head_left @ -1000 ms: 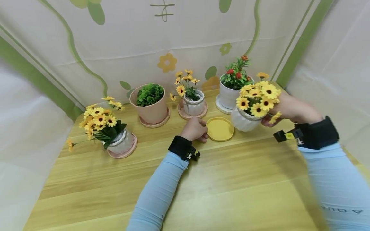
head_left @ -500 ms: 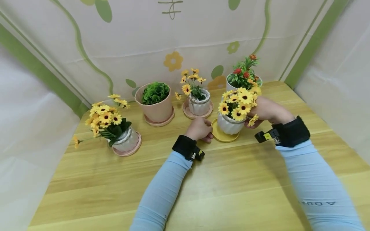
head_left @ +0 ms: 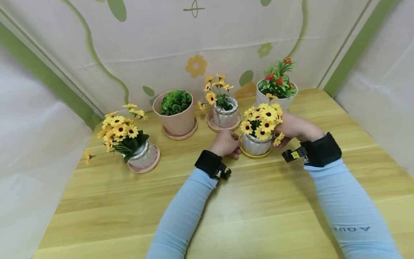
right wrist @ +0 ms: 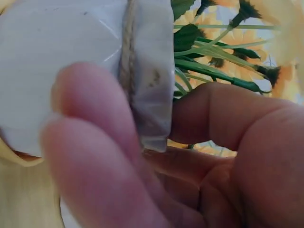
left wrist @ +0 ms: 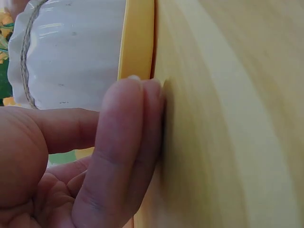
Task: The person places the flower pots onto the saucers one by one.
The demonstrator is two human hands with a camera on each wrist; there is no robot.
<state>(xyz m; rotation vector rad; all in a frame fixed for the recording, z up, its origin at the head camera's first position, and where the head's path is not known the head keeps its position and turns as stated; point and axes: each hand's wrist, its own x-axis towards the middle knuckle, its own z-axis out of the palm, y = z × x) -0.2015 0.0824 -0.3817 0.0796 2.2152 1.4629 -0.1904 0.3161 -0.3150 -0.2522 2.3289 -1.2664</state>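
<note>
A white fluted flowerpot [head_left: 255, 144] with yellow daisies and a twine band stands upright on a yellow saucer [head_left: 253, 156] in the head view. From the right, my right hand [head_left: 295, 127] grips the pot's rim. The right wrist view has two fingertips on the outer wall [right wrist: 52, 42] and another digit over the rim [right wrist: 154, 85], by the stems. At the saucer's left edge, my left hand [head_left: 225, 144] pinches its rim. Two fingertips meet the yellow edge [left wrist: 137, 45] low against the tabletop in the left wrist view; the exact contact behind them is hidden.
Around stand a daisy pot [head_left: 143, 156] at the left, a pink pot [head_left: 178, 124] with green leaves, a small daisy pot [head_left: 225, 118] and a white red-flowered pot [head_left: 275, 102] behind my right hand. Wooden tabletop [head_left: 258, 208] stretches in front; a printed curtain hangs behind.
My right hand has brought the daisy pot leftward and down onto the yellow saucer, which lay bare before. My left hand has kept its place at the saucer's edge. The head view has shifted slightly.
</note>
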